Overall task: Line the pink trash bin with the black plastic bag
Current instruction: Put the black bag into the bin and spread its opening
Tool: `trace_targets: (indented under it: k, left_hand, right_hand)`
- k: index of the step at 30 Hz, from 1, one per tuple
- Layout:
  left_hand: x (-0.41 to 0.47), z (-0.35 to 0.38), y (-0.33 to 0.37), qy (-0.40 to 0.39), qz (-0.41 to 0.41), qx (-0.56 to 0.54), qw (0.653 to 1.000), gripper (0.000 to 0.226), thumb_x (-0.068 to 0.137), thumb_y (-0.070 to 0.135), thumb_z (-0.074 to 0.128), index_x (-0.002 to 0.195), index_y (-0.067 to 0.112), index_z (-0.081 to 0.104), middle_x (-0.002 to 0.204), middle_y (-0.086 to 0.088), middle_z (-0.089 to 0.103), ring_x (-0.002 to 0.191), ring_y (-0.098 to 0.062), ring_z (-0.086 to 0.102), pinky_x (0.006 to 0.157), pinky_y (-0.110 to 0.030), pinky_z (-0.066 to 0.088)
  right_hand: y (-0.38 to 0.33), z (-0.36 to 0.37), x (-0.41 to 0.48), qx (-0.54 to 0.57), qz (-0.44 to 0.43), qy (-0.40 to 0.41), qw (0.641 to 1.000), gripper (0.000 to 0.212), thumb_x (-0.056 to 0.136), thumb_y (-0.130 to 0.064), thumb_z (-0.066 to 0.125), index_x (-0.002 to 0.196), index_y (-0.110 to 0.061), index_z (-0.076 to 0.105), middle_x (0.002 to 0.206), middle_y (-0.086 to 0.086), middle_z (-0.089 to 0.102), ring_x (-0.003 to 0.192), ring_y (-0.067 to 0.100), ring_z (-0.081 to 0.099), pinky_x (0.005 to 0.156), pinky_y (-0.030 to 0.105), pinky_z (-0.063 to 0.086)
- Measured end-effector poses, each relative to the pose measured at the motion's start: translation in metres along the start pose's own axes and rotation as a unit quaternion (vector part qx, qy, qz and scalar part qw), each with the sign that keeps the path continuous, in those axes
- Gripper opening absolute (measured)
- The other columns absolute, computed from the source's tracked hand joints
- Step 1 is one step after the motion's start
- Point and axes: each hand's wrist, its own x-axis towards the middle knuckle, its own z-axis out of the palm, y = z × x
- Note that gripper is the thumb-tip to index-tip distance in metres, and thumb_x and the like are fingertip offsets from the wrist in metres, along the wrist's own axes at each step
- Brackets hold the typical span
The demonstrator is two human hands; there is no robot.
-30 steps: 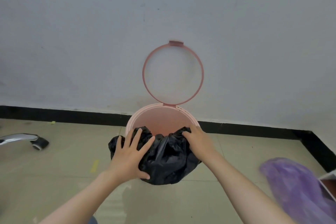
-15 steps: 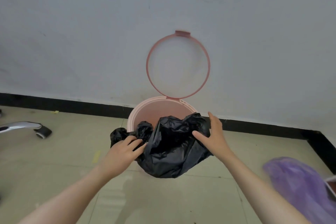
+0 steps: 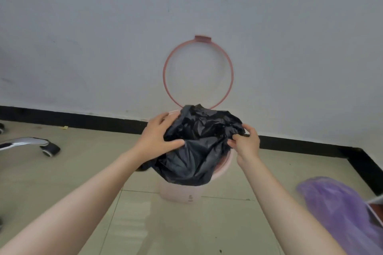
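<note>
The pink trash bin (image 3: 179, 194) stands on the tiled floor against the white wall, and its pink ring lid (image 3: 164, 72) is flipped up against that wall. A crumpled black plastic bag (image 3: 196, 147) bulges over the bin's mouth and hides most of the rim. My left hand (image 3: 158, 137) grips the bag's left side, thumb pressed into the plastic. My right hand (image 3: 246, 143) pinches the bag's right edge between fingers and thumb. The bin's inside is hidden by the bag.
A chrome chair leg with a black caster (image 3: 48, 148) lies on the floor at left. A purple bag (image 3: 339, 211) sits at the lower right, near the room's corner. A black baseboard (image 3: 83, 119) runs along the wall.
Both hands have lifted the bag from the bin's front rim up over its mouth, and it now covers the opening. The view has tilted down, so the bin's lower body shows.
</note>
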Motion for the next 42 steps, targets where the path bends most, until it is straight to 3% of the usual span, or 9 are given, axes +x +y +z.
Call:
trace_targets:
  k: [5, 10, 13, 17, 20, 24, 29, 33, 42]
  left_hand:
    - [-0.026, 0.035, -0.025, -0.165, 0.069, 0.370, 0.912, 0.102, 0.067, 0.074, 0.048, 0.143, 0.035, -0.008, 0.158, -0.005, -0.009, 0.143, -0.034, -0.012, 0.114, -0.054, -0.004]
    - [-0.029, 0.031, -0.039, -0.110, 0.133, 0.354, 0.919, 0.069, 0.047, 0.065, 0.071, 0.107, 0.032, 0.066, 0.106, -0.005, 0.072, 0.095, -0.026, 0.069, 0.075, -0.039, 0.056]
    - [-0.024, 0.022, -0.046, -0.137, 0.171, 0.251, 0.943, 0.024, 0.069, 0.036, 0.060, 0.088, 0.032, 0.074, 0.081, 0.010, 0.075, 0.074, -0.015, 0.070, 0.061, -0.023, 0.056]
    - [0.002, 0.001, -0.031, -0.090, 0.019, 0.028, 0.995, 0.032, 0.090, 0.011, 0.050, 0.120, 0.018, 0.060, 0.122, 0.006, 0.061, 0.115, -0.014, 0.054, 0.098, -0.026, 0.040]
    - [0.016, -0.011, -0.027, -0.115, -0.024, 0.022, 0.993, 0.039, 0.092, 0.007, 0.043, 0.127, 0.022, 0.053, 0.135, 0.001, 0.053, 0.128, -0.021, 0.045, 0.109, -0.034, 0.034]
    - [0.021, -0.018, -0.036, -0.114, -0.031, 0.109, 0.987, 0.045, 0.090, 0.016, 0.050, 0.133, 0.030, 0.044, 0.137, 0.000, 0.053, 0.127, -0.024, 0.045, 0.107, -0.038, 0.035]
    - [0.003, -0.008, -0.032, 0.228, 0.118, 0.334, 0.907, 0.028, 0.073, 0.011, 0.060, 0.101, 0.013, 0.065, 0.098, -0.013, 0.071, 0.090, -0.032, 0.061, 0.075, -0.036, 0.042]
    - [-0.016, 0.028, -0.038, 0.086, 0.142, 0.402, 0.900, 0.073, 0.052, 0.058, 0.073, 0.112, 0.022, 0.053, 0.106, -0.013, 0.070, 0.095, -0.032, 0.064, 0.078, -0.039, 0.050]
    - [-0.026, 0.015, -0.076, 0.060, -0.001, 0.431, 0.900, 0.093, 0.037, 0.011, 0.088, 0.120, 0.022, 0.047, 0.105, -0.015, 0.069, 0.095, -0.036, 0.065, 0.078, -0.056, 0.050]
  right_hand:
    - [0.028, 0.019, 0.012, 0.088, 0.116, 0.032, 0.989, 0.054, 0.088, 0.018, 0.035, 0.135, -0.007, 0.033, 0.138, 0.021, 0.039, 0.109, 0.035, 0.049, 0.077, 0.033, 0.052]
    - [0.007, 0.007, 0.027, 0.150, 0.089, 0.050, 0.983, 0.053, 0.089, 0.013, 0.041, 0.138, -0.004, 0.029, 0.137, 0.025, 0.040, 0.087, 0.027, 0.049, 0.068, 0.030, 0.048]
    - [0.001, 0.001, 0.021, -0.156, -0.059, 0.003, 0.986, 0.044, 0.089, -0.006, 0.053, 0.131, -0.009, 0.042, 0.130, 0.022, 0.045, 0.098, 0.027, 0.053, 0.084, 0.029, 0.044]
    - [0.018, -0.011, -0.013, -0.474, -0.407, -0.227, 0.747, 0.062, 0.079, -0.046, 0.055, 0.128, -0.009, 0.049, 0.137, 0.018, 0.044, 0.129, 0.031, 0.039, 0.108, 0.033, 0.028]
    - [0.031, -0.008, -0.016, -0.662, -0.369, -0.325, 0.566, 0.086, 0.079, -0.050, 0.058, 0.146, -0.024, 0.010, 0.154, 0.006, 0.023, 0.138, 0.025, 0.026, 0.113, 0.043, 0.023]
    - [0.030, 0.012, 0.001, -0.660, -0.338, -0.247, 0.624, 0.070, 0.088, -0.022, 0.053, 0.145, -0.026, 0.011, 0.123, 0.006, 0.059, 0.109, 0.028, 0.056, 0.099, 0.040, 0.033]
    - [0.016, 0.021, 0.012, -0.628, -0.295, -0.114, 0.711, 0.036, 0.093, -0.021, 0.040, 0.128, -0.018, 0.042, 0.106, 0.011, 0.069, 0.101, 0.030, 0.060, 0.092, 0.037, 0.034]
    - [0.013, 0.028, 0.014, -0.706, -0.269, -0.114, 0.645, 0.041, 0.094, -0.033, 0.039, 0.131, -0.014, 0.035, 0.115, 0.016, 0.064, 0.111, 0.032, 0.054, 0.097, 0.041, 0.033]
    - [0.022, 0.005, 0.007, -0.681, -0.346, -0.157, 0.626, 0.030, 0.094, -0.030, 0.037, 0.119, -0.014, 0.038, 0.085, 0.008, 0.068, 0.086, 0.029, 0.060, 0.086, 0.036, 0.033]
